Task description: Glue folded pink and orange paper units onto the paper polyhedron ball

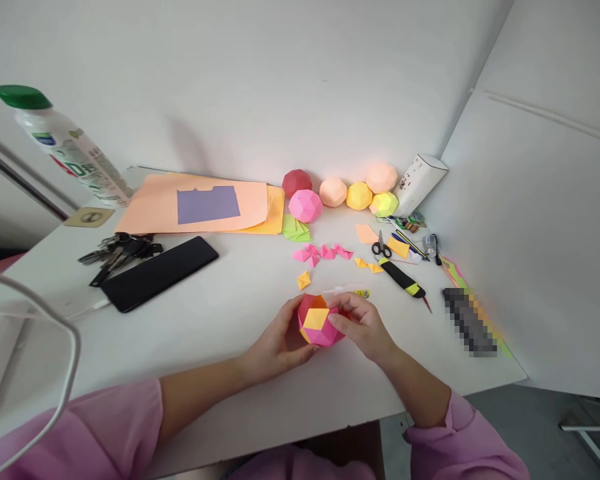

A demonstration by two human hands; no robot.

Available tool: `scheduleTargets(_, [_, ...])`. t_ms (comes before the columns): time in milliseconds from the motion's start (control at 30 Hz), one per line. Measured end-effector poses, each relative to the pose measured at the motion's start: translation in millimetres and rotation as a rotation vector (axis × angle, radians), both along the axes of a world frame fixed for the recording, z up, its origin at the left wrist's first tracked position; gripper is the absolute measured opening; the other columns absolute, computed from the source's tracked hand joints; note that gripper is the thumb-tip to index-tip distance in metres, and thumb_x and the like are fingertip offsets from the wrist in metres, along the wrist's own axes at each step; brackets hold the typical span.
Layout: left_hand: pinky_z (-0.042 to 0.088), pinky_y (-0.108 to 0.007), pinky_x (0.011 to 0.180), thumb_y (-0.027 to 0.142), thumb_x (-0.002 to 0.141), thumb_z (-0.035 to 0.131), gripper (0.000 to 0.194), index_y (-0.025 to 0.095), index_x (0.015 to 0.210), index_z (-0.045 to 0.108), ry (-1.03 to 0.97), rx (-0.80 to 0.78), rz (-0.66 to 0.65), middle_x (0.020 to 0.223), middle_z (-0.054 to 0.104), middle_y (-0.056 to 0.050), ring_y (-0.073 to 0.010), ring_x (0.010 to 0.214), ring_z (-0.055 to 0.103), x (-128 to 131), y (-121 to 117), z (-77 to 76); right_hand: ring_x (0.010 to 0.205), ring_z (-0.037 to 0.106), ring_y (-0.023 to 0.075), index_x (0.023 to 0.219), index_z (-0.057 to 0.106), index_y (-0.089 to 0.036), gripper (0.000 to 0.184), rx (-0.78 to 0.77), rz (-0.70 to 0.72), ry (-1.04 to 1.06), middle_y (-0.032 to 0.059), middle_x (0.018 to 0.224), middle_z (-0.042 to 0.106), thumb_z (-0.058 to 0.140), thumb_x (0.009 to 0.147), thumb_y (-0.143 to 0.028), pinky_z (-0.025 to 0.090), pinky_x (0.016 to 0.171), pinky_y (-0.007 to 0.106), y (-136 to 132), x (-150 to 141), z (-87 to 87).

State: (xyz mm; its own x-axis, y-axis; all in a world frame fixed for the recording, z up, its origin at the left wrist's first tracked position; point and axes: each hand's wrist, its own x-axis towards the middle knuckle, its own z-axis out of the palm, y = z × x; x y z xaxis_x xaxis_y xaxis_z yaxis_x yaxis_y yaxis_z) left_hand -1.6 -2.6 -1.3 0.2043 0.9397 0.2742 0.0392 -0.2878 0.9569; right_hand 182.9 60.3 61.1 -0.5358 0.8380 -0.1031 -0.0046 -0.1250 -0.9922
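Note:
A pink and yellow folded-paper ball (pixel 320 327), with an opening at its top, is held between my two hands just above the table's front part. My left hand (pixel 280 340) cups it from the left, thumb underneath and fingers behind. From the right, my right hand (pixel 363 325) pinches the ball's upper right edge between thumb and fingers. Beyond the ball lie a folded yellow paper piece (pixel 304 280), several pink folded pieces (pixel 310 254) and a few yellow ones (pixel 369 265). A glue tube (pixel 361 293) lies partly hidden behind my right hand.
Finished paper balls (pixel 305 205) line the wall beside a white cylinder (pixel 420 185). Scissors (pixel 381 247) and a cutter knife (pixel 403 277) lie to the right. At left are a black phone (pixel 160 273), keys (pixel 120 252), paper sheets (pixel 153 200), a tall bottle (pixel 75 150) and a white cable (pixel 73 360).

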Motion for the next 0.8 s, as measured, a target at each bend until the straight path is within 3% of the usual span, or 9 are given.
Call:
scheduleTargets(133, [0.045, -0.049, 0.104, 0.032, 0.084, 0.067, 0.073, 0.026, 0.144, 0.025, -0.026, -0.010, 0.000, 0.141, 0.045, -0.015, -0.0288, 0.127, 0.048, -1.8, 0.9, 1.8, 0.071, 0.063, 0.0116, 0.085, 0.064, -0.018, 0.023, -0.060, 0.000, 0.050, 0.0010, 0.081, 0.067, 0.077, 0.071, -0.030, 0.051, 0.063, 0.024, 3.0, -0.2, -3.6])
scheduleTargets(300, [0.039, -0.050, 0.110, 0.033, 0.085, 0.066, 0.077, 0.028, 0.146, 0.021, -0.063, -0.085, 0.002, 0.151, 0.034, -0.014, -0.0302, 0.136, 0.038, -1.8, 0.8, 0.7, 0.061, 0.057, 0.0096, 0.073, 0.064, -0.018, 0.018, -0.058, -0.106, 0.112, -0.0028, 0.067, 0.063, 0.079, 0.068, -0.027, 0.047, 0.058, 0.022, 5.0, -1.8, -8.3])
scheduleTargets(467, [0.035, -0.052, 0.112, 0.032, 0.080, 0.071, 0.086, 0.028, 0.147, 0.018, -0.096, -0.111, -0.031, 0.153, 0.027, -0.015, -0.0339, 0.139, 0.032, 0.3, 1.6, -2.5, 0.067, 0.059, 0.0121, 0.074, 0.070, -0.020, 0.016, -0.104, -0.162, 0.141, -0.0012, 0.072, 0.067, 0.079, 0.067, -0.031, 0.049, 0.064, 0.025, 5.1, -4.9, -11.6])
scheduleTargets(600, [0.034, -0.053, 0.112, 0.029, 0.082, 0.068, 0.081, 0.028, 0.147, 0.020, -0.076, -0.071, -0.024, 0.153, 0.027, -0.015, -0.0341, 0.138, 0.034, 0.8, 2.8, -1.4, 0.074, 0.061, 0.0138, 0.076, 0.072, -0.021, 0.017, -0.123, -0.175, 0.138, 0.0010, 0.081, 0.070, 0.079, 0.068, -0.035, 0.050, 0.068, 0.026, 4.9, -5.6, -13.5])
scheduleTargets(800, [0.033, -0.050, 0.112, 0.025, 0.085, 0.064, 0.073, 0.029, 0.145, 0.023, -0.035, -0.018, 0.032, 0.151, 0.033, -0.013, -0.0308, 0.138, 0.035, -0.5, 4.8, -4.0, 0.068, 0.060, 0.0126, 0.082, 0.071, -0.020, 0.021, -0.078, -0.162, 0.102, 0.0006, 0.075, 0.069, 0.076, 0.070, -0.037, 0.049, 0.062, 0.024, 6.3, -3.9, -16.6])
